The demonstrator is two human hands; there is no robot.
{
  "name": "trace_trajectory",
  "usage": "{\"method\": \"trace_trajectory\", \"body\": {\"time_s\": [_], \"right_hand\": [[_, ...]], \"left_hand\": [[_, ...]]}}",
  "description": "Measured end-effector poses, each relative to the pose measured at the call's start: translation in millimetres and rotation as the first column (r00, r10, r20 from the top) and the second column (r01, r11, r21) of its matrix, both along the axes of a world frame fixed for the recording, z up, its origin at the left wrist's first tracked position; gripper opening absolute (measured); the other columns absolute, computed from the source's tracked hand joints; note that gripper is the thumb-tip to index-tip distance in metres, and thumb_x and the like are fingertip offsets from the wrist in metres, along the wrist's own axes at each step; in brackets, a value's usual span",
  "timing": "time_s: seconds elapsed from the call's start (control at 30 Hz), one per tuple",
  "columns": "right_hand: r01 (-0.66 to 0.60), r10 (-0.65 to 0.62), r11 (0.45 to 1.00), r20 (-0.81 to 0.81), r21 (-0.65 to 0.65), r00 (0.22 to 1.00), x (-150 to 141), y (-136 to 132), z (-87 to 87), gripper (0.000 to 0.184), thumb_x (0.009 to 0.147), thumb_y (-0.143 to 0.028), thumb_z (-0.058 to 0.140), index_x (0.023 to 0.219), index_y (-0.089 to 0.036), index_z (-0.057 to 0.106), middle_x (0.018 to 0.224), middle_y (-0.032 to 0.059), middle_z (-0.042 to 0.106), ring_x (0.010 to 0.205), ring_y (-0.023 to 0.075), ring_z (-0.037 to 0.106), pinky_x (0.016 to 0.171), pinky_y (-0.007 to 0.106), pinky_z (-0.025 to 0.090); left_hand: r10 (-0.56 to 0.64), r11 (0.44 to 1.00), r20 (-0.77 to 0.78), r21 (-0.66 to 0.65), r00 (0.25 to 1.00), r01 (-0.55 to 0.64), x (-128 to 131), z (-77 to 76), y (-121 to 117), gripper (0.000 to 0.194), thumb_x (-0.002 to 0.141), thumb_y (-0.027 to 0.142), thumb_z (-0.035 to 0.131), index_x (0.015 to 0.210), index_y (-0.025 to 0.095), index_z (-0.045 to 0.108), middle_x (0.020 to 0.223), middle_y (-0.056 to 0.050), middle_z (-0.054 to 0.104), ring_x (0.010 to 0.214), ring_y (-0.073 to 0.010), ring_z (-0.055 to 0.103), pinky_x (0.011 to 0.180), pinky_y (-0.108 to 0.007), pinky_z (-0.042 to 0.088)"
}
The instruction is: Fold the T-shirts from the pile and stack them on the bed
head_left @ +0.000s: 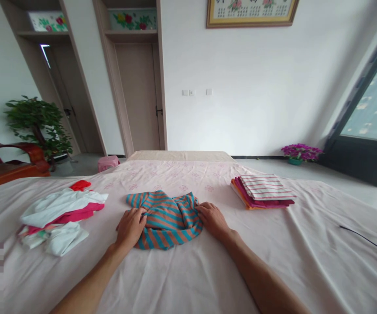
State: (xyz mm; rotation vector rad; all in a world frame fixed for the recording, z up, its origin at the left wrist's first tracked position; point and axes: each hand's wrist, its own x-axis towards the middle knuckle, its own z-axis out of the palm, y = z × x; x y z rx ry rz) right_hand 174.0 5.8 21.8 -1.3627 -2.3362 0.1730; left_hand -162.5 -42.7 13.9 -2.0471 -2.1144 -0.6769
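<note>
A blue and orange-brown striped garment [167,218], perhaps a shirt, lies crumpled on a pale pink sheet [182,279] in front of me. My left hand [132,224] is closed on its left edge, fingers bent over the cloth. At the opposite edge, my right hand [213,218] pinches the fabric near the upper right. Some of the fingertips are hidden in the folds. To the right sits a stack of folded clothes [267,187], with a white and red striped piece on top of dark red and orange ones. Loose white and pink clothes [62,207] lie heaped on the left.
Black-framed glasses [370,240] rest on the sheet at the far right. Beyond the sheet stand a pink stool [108,163], a wooden armchair [18,159], a leafy plant [39,126] and purple flowers [301,151]. A blurred patch covers the lower left corner.
</note>
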Motion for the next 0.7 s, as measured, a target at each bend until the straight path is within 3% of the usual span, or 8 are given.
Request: {"method": "trace_trajectory", "body": {"time_s": [0.2,0.43,0.53,0.6,0.7], "right_hand": [[0.066,-0.063,0.997,-0.088,0.033,0.994,1,-3,4.4,0.024,0.087,-0.019,0.049,0.098,-0.025,0.070,0.097,0.0048,0.065,0.096,0.0183,0.056,0.085,0.026,0.043],[0.289,-0.175,0.928,-0.408,0.237,0.896,34,-6,21.0,0.019,0.079,-0.021,0.044,0.078,-0.021,0.062,0.080,0.0043,0.060,0.084,0.0194,0.055,0.080,0.029,0.042],[0.429,-0.278,0.887,-0.544,0.170,0.792,49,0,22.0,0.027,0.083,-0.024,0.037,0.084,-0.021,0.065,0.083,0.0037,0.063,0.084,0.0197,0.057,0.080,0.029,0.042],[0.520,-0.363,0.847,-0.593,0.113,0.719,52,6,20.8,0.036,0.089,-0.028,0.033,0.099,-0.021,0.066,0.090,0.0039,0.066,0.087,0.0206,0.059,0.083,0.031,0.042],[0.545,-0.413,0.832,-0.543,0.101,0.731,49,13,18.6,0.041,0.094,-0.033,0.029,0.112,-0.021,0.065,0.101,0.0061,0.067,0.098,0.0225,0.058,0.089,0.033,0.041]], "left_hand": [[-0.015,0.995,0.018,0.100,1.000,0.013,-6,-5.0,5,0.016,0.090,0.026,0.045,0.095,0.023,0.059,0.101,-0.007,0.070,0.099,-0.0223,0.063,0.091,-0.033,0.045],[-0.032,0.972,0.142,0.237,0.989,-0.002,-7,0.5,-5,0.023,0.093,0.033,0.036,0.102,0.023,0.054,0.109,-0.007,0.069,0.101,-0.0220,0.064,0.086,-0.031,0.047],[-0.089,0.986,0.162,0.155,0.983,0.064,-4,4.6,-11,0.025,0.096,0.034,0.032,0.095,0.026,0.056,0.101,-0.001,0.071,0.095,-0.0175,0.066,0.081,-0.026,0.046],[-0.046,0.997,0.160,0.075,0.986,0.035,-2,7.9,-11,0.031,0.098,0.035,0.028,0.090,0.026,0.057,0.094,0.000,0.072,0.085,-0.0165,0.067,0.076,-0.025,0.045],[0.072,0.996,0.166,0.040,0.983,-0.080,-3,12.1,-5,0.033,0.098,0.036,0.028,0.097,0.026,0.060,0.099,-0.001,0.072,0.085,-0.0171,0.067,0.071,-0.025,0.044]]}}
